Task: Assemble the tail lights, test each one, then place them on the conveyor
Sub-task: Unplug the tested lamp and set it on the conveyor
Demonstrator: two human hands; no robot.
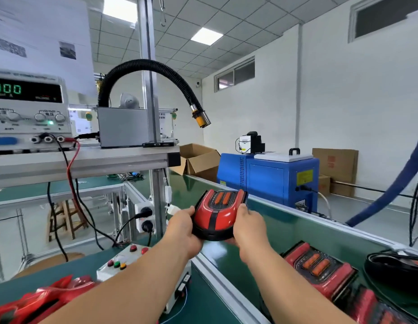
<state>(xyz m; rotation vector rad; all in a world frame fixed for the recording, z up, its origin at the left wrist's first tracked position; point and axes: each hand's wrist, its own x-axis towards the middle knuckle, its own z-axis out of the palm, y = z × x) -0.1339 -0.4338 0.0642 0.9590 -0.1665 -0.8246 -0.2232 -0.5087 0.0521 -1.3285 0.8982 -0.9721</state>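
Observation:
A red and black tail light (217,215) with two orange reflectors is held up over the green conveyor belt (285,232). My left hand (183,230) grips its left side and my right hand (249,226) grips its right side. Two more red tail lights (320,268) lie on the belt at lower right, the nearer one cut off by the frame edge. Red lens parts (39,298) lie on the bench at lower left.
A power supply (28,111) reading 000 sits on a shelf at left, with red and black leads hanging down. A white button box (124,261) is on the bench. A black flexible hose (147,66) arches overhead. A blue machine (268,176) stands beyond the conveyor.

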